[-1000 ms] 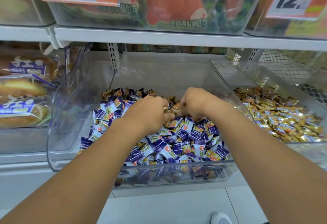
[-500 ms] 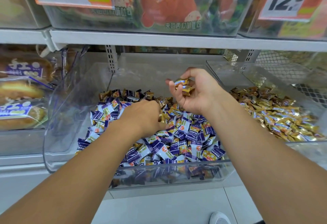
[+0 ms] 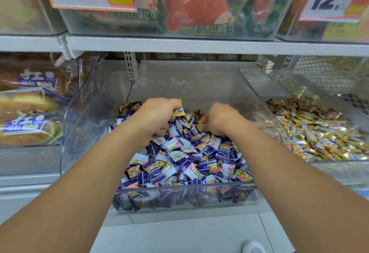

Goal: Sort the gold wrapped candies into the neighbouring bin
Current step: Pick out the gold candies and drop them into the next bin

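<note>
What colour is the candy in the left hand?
Gold wrapper with a small blue patch, held by the left hand: candy. Head view.

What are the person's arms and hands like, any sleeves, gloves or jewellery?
Both forearms are bare as far as the frame shows, with no sleeve in view. The left hand and right hand wear no gloves, and no watch, bracelet or ring shows.

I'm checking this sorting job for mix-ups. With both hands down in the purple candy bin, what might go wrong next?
1. The left hand pinches a gold candy loosely above the purple candies; it may drop back in.
2. The right hand digs among mixed wrappers and could grab a purple one along with gold.
3. Carrying over the clear wall to the gold bin, a candy could catch on it and fall.
</note>
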`<state>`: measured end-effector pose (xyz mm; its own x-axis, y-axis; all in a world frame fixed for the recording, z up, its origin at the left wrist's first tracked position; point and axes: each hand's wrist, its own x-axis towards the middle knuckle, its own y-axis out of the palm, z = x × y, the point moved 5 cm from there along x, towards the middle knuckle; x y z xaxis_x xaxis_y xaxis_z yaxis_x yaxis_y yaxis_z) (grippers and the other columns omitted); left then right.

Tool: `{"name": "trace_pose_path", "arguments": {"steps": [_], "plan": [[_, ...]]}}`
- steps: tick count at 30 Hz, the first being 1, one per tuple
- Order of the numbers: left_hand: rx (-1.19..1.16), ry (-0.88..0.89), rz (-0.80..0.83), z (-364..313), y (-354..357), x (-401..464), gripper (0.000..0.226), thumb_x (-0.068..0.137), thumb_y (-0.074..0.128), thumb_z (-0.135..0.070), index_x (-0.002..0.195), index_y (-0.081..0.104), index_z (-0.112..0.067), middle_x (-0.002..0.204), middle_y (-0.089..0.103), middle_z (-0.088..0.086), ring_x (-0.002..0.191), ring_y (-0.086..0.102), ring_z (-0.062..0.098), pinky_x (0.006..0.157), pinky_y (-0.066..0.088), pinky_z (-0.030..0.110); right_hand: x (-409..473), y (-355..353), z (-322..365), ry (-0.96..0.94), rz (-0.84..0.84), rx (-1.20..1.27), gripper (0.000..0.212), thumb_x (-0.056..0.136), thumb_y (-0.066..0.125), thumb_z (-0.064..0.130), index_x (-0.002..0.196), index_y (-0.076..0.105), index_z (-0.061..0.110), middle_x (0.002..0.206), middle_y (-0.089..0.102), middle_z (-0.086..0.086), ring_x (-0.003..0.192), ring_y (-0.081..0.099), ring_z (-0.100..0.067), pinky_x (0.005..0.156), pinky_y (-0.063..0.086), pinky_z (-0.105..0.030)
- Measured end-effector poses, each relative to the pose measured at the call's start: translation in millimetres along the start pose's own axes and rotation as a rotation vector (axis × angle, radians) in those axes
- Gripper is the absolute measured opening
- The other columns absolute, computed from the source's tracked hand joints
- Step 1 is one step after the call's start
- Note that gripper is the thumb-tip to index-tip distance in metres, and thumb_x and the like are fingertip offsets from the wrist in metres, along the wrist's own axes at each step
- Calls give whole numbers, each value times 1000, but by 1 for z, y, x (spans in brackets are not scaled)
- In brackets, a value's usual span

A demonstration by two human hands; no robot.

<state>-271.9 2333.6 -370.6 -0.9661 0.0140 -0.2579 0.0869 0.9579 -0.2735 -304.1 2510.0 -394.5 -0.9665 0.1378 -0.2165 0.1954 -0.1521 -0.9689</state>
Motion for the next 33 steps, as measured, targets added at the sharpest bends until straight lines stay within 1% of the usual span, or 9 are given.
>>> {"name": "trace_pose_path", "arguments": {"steps": [4, 9, 13, 16, 18, 23, 26, 29, 33], "plan": [[-295, -135, 68, 6, -1, -1, 14, 95, 64, -26, 103, 60, -16, 73, 40, 3, 50, 28, 11, 35, 18, 18, 0, 0, 4, -11, -32, -1, 23, 82, 76, 26, 100, 66, 14, 91, 61, -9, 80, 58, -30, 70, 49, -33], [-294, -140, 96, 4, 3, 0, 17, 94, 66, -30, 102, 61, -15, 71, 48, 2, 48, 34, 9, 33, 23, 16, -2, -12, 7, -116, -110, 101, 3, 77, 68, 15, 78, 67, 13, 80, 68, -5, 76, 65, -29, 67, 55, -33], [-276, -90, 111, -8, 11, -6, 17, 94, 66, -30, 103, 64, -16, 64, 55, -1, 45, 36, 7, 34, 24, 15, -40, -60, 2, -259, -234, 326, 17, 78, 72, 10, 65, 73, 20, 66, 70, 6, 61, 66, -14, 62, 57, -29], [-246, -33, 173, -19, 27, -12, 21, 92, 68, -30, 104, 66, -13, 65, 61, 0, 45, 36, 7, 33, 24, 15, -90, -93, -13, -379, -164, 568, 13, 82, 77, 13, 71, 72, 15, 50, 59, 9, 40, 46, -2, 41, 38, -18], [-204, 20, 271, -30, 46, -22, 18, 92, 69, -29, 99, 65, -13, 67, 62, 2, 45, 35, 7, 33, 24, 15, -112, -102, -40, -354, -39, 796, 12, 87, 73, 14, 76, 69, 13, 55, 55, 5, 42, 41, -6, 37, 28, -17], [-161, 141, 404, -71, 96, -50, 16, 94, 66, -27, 85, 59, -16, 70, 62, 4, 47, 40, 7, 33, 29, 14, -112, -96, -134, 22, 92, 1506, 5, 92, 62, 9, 91, 62, 14, 84, 58, -6, 54, 46, -9, 32, 29, -13], [-113, 133, 422, -99, 126, -54, 13, 96, 64, -27, 91, 63, -15, 72, 65, 5, 49, 53, 6, 36, 43, 14, -106, -79, -171, 259, 109, 1763, 15, 93, 62, 7, 107, 61, 6, 104, 61, -16, 68, 63, -22, 41, 47, -19], [-66, 86, 444, -117, 163, -49, 17, 100, 57, -21, 97, 63, -5, 86, 68, 15, 62, 69, 14, 50, 58, 22, -106, -75, -193, 345, 104, 1879, 17, 92, 64, 3, 107, 63, -4, 111, 62, -26, 91, 70, -38, 60, 62, -36], [-62, -4, 473, -123, 197, -38, 21, 106, 43, -16, 107, 60, -4, 106, 65, 24, 82, 73, 30, 67, 63, 40, -105, -74, -213, 351, 93, 1936, 19, 98, 54, 4, 113, 58, -7, 108, 62, -32, 103, 66, -45, 90, 55, -53]]}}
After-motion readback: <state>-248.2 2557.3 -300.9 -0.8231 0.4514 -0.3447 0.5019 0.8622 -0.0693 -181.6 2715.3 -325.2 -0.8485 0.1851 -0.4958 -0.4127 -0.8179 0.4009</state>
